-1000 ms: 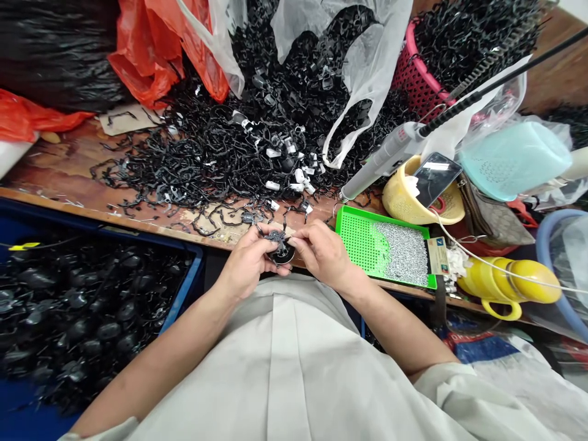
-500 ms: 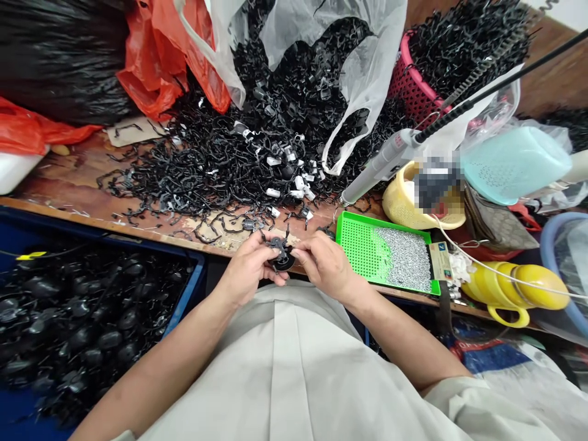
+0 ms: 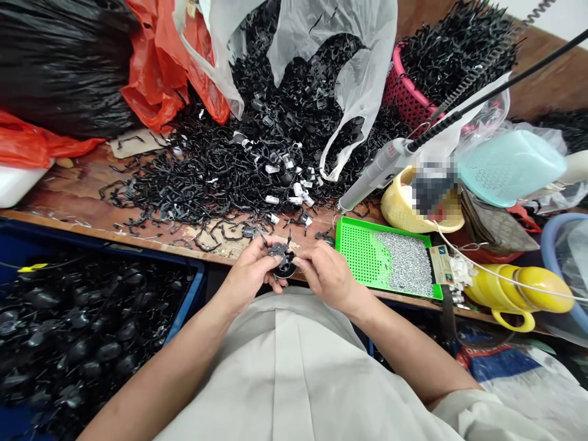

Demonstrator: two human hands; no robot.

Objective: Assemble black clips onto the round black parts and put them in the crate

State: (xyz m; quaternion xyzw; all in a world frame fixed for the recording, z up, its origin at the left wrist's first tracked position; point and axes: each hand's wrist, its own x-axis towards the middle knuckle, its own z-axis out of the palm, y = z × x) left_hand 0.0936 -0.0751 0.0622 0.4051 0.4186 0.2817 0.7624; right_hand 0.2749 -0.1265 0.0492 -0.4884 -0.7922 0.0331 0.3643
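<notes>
Between my hands, at the bench's front edge, is a black plastic part (image 3: 283, 264) with a round body and thin arms. My left hand (image 3: 252, 267) is closed on its left side, thumb on top and fingers underneath. On its right side, my right hand (image 3: 325, 271) pinches at the part's edge; whatever lies between those fingertips is too small to make out. Just beyond my hands lies a heap of thin black plastic pieces (image 3: 184, 184), with several small white pieces (image 3: 296, 195) among them.
A green tray (image 3: 361, 251) of small silvery pieces lies to the right. Above it hangs a grey electric screwdriver (image 3: 374, 174). A yellow basket (image 3: 390, 205) and yellow flask (image 3: 500, 285) stand further right. At lower left, a blue bin (image 3: 190, 300) holds round black parts.
The view has shifted slightly. Both hands stay at the black part, which appears tilted a little differently, with more of its round rim showing.
</notes>
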